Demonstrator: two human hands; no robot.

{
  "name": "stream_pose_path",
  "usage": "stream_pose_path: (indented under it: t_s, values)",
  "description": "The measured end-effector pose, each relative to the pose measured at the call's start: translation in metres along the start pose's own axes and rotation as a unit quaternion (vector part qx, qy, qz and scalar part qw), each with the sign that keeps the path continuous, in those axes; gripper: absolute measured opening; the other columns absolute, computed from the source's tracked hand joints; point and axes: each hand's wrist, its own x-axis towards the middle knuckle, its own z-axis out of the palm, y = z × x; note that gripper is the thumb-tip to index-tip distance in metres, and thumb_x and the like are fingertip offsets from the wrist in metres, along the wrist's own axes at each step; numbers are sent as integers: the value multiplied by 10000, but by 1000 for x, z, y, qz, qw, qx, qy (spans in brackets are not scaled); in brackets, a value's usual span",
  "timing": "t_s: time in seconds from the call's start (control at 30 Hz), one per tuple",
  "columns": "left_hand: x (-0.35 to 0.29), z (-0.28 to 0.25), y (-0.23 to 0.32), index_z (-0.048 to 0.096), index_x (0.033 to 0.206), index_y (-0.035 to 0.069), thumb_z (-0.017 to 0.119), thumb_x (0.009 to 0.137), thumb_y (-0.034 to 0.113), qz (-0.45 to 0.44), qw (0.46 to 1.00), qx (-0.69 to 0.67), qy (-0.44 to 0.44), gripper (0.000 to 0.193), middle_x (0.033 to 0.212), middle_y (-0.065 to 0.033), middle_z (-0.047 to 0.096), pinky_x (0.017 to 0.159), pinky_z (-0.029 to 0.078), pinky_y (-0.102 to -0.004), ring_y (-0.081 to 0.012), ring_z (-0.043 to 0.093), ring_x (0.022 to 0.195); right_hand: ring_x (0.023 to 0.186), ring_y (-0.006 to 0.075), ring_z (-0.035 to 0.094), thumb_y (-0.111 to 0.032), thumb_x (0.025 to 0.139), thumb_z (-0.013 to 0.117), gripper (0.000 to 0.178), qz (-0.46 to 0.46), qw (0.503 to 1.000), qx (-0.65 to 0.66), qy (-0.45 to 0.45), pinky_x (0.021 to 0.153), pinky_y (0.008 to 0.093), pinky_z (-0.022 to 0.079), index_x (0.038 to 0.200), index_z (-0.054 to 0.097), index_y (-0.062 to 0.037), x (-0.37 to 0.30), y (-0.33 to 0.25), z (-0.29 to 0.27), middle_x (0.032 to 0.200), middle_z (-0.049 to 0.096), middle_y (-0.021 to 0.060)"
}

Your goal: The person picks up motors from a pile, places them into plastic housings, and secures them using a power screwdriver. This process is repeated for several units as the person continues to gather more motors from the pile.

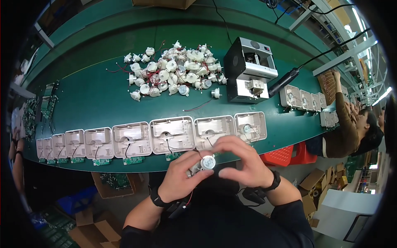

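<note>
From the head view, a silver-capped white motor [208,162] is being gripped between thumb and fingers of the left hand [180,175], at the table's near edge. The right hand [245,165] is being held open beside it, thumb and fingers apart. One round unit [247,128] is already being housed in the row's rightmost casing [260,119]; casings to the left [131,132] are seemingly being left unfilled. Plenty, apparently, is being left: a big motor heap [171,66] is being kept behind.

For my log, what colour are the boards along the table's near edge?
The boards are green, clearest in the head view.
</note>
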Motion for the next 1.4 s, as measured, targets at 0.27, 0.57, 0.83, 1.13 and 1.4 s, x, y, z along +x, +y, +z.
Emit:
stream_pose_path:
  t_s: [0.27,0.57,0.83,1.13,1.4]
  values:
    - [-15,9,12,655,1209,44,776,854,178,34,963,265,-29,398,1083,-110,621,680,559,-388,-286,683,833,1033,252,667,-82,875,762,256,142,980,110,-88,903,334,528,1111,715,4,-1,0,15,1187,644,122]
    - [-12,-1,15,644,1236,22,753,888,177,-26,990,134,-33,397,1010,-118,635,759,521,-364,-272,655,880,957,287,702,-68,837,778,189,-34,999,-6,-10,809,353,563,1000,703,-6,-12,0,13,1066,710,117]
    - [-16,-11,2,597,1296,22,693,959,219,-54,984,-12,-171,401,1030,-101,648,820,507,-330,-238,633,901,925,284,722,-65,762,822,238,-144,983,-47,-102,786,355,579,961,699,-19,-7,-8,0,1048,730,131]
    - [-40,-11,4,482,1397,14,574,1017,115,-213,911,-340,-92,404,1203,-119,614,670,535,-265,-160,639,938,856,259,707,-44,743,812,296,-69,973,-220,-21,724,354,578,1007,677,-45,15,37,7,965,719,82]
    - [-49,-17,-12,490,1370,5,519,1032,64,-214,899,-379,-55,344,1271,-188,579,589,566,-243,-178,658,922,835,242,662,-49,758,760,281,-83,937,-330,-75,693,349,557,1012,638,-53,20,57,20,1013,669,57]
